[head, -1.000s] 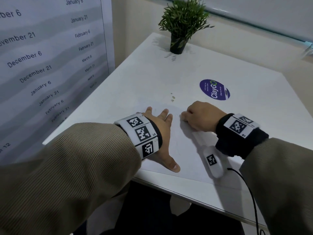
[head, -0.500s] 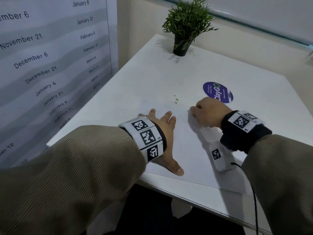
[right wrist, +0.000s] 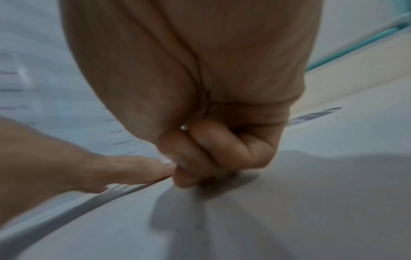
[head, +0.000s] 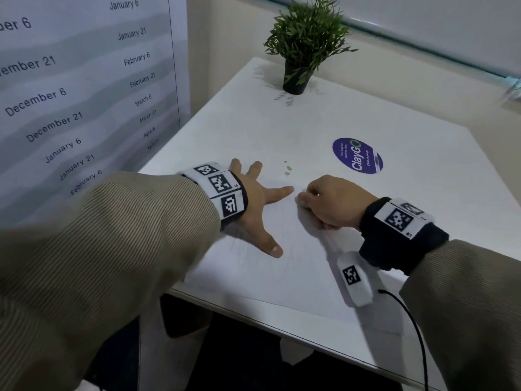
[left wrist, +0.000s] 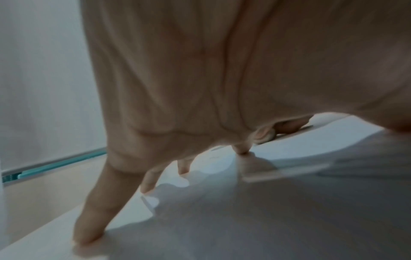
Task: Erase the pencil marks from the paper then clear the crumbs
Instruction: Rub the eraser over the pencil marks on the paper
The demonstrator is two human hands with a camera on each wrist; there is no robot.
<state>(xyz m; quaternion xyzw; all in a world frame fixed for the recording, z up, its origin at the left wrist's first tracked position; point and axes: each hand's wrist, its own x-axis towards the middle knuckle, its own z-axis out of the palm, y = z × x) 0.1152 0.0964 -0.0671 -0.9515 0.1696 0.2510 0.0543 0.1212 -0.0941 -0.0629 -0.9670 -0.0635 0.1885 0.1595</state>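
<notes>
White sheet of paper (head: 296, 266) lies flat at the near edge of the white worktop (head: 394, 114). Left hand (head: 253, 210) presses it, fingers (head: 277, 193) straight and spread. Right hand (head: 331, 204) rests on it, fingers curled tight; what they hold is hidden.

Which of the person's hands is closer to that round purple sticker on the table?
The right hand. It sits curled on the paper, just below and left of the purple sticker. The left hand lies spread flat farther left, beyond the right one.
</notes>
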